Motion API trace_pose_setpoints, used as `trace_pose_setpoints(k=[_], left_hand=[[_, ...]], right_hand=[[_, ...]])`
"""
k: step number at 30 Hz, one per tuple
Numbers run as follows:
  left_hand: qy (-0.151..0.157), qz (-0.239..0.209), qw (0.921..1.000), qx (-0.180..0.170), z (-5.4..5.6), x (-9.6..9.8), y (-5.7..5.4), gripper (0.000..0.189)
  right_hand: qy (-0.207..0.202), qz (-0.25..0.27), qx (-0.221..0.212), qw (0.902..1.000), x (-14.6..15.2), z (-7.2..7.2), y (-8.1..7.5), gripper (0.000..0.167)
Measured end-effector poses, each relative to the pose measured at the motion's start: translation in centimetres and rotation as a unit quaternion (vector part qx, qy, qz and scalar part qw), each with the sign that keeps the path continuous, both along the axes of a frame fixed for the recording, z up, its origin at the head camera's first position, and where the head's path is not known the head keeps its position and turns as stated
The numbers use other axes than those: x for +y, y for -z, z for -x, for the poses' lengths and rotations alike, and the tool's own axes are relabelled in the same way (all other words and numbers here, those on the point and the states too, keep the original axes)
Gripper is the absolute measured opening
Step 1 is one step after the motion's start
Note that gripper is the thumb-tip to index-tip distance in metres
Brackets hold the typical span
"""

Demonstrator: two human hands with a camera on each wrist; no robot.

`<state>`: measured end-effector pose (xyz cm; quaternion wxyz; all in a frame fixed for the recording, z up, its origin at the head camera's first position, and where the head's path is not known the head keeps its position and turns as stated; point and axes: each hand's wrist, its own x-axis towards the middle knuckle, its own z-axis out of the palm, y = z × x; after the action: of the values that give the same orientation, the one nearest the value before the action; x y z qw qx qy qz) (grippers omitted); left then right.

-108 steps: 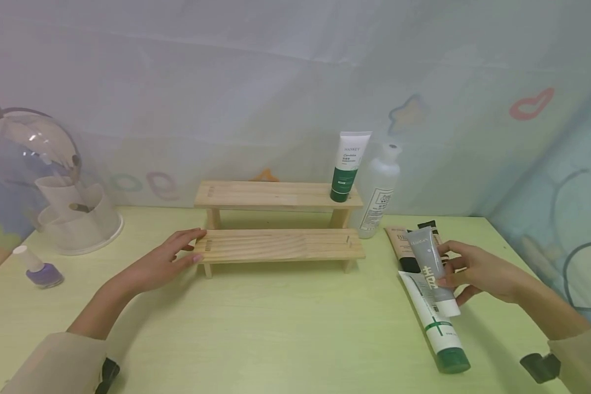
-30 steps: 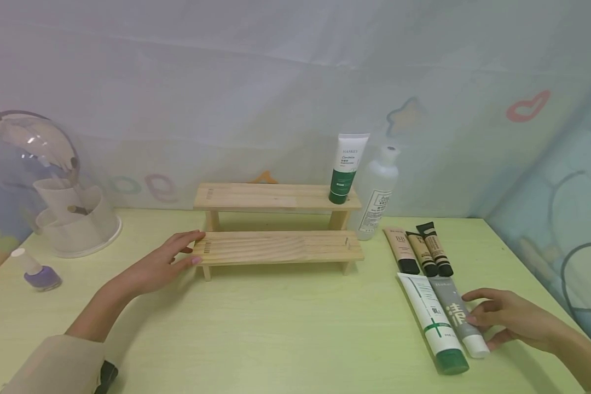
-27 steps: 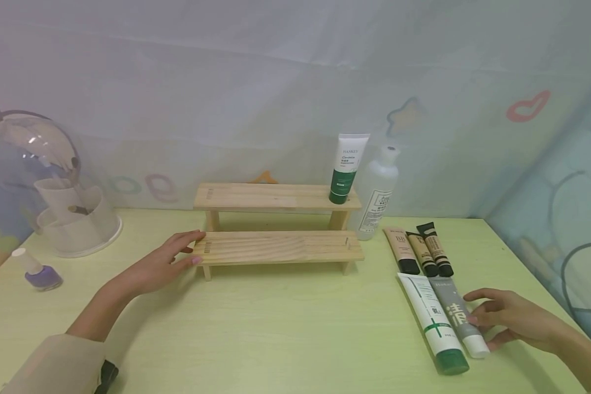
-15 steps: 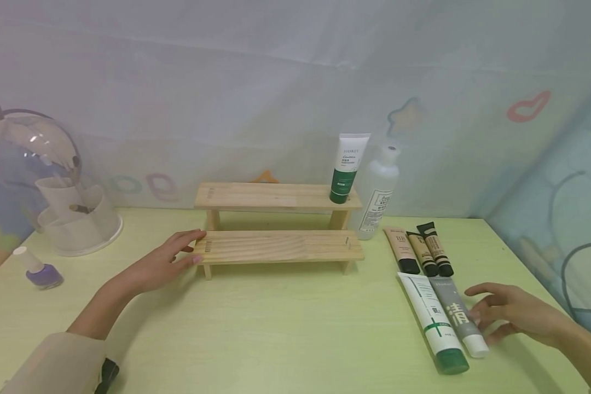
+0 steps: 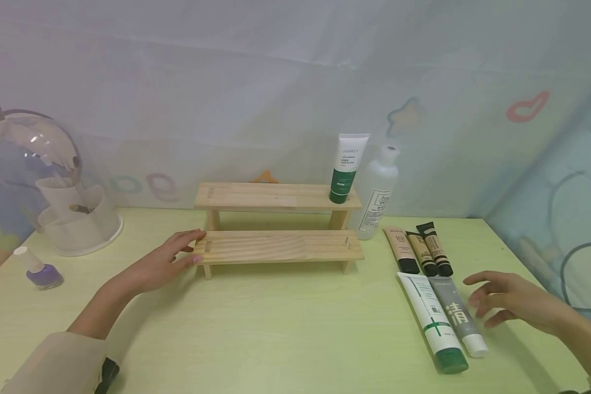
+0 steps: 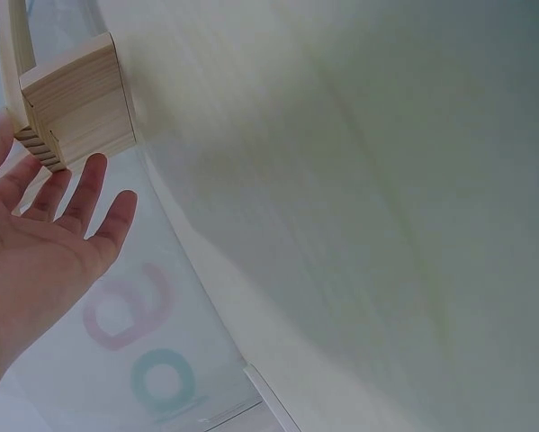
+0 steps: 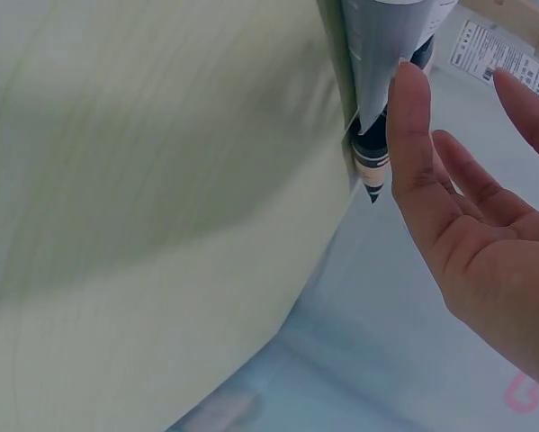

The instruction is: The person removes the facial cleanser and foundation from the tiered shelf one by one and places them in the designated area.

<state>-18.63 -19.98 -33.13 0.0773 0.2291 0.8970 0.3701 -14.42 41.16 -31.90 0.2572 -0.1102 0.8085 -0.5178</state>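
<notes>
My left hand (image 5: 160,262) rests on the left end of a two-tier wooden shelf (image 5: 280,247), its thumb at the lower board's front corner. In the left wrist view the loosely extended fingers lie against the board's end. To the right, my right hand (image 5: 519,301) holds nothing and hovers beside a grey tube (image 5: 455,312) with a white cap. Its fingers are apart and slightly bent. A white tube (image 5: 430,314) with a green cap lies along the grey one. A white-and-green tube (image 5: 346,167) stands on its cap at the upper tier's right end.
Behind the tubes lie a beige BB tube (image 5: 401,249) and two black-capped tubes, including a slim tube (image 5: 435,246). A clear bottle (image 5: 378,194) stands right of the shelf. At left are a domed brush holder (image 5: 79,232) and a purple nail polish bottle (image 5: 44,276).
The grey tube, earlier held in my right hand, now lies beside the white tube. My right hand has let it go and shifted slightly up and away. The left hand stays put.
</notes>
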Motion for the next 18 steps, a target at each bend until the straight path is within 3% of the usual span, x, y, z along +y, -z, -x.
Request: trace_pose_setpoints(k=[11, 18], left_hand=[[0.003, 0.000, 1.0000, 0.005, 0.1, -0.1, 0.1, 0.057], [0.007, -0.007, 0.9999, 0.005, 0.2, -0.1, 0.2, 0.057]], right_hand=[[-0.016, -0.025, 0.051, 0.9983, -1.5, 0.7, -1.1, 0.029], [-0.028, -0.041, 0.076, 0.9959, -2.9, 1.1, -1.7, 0.039]])
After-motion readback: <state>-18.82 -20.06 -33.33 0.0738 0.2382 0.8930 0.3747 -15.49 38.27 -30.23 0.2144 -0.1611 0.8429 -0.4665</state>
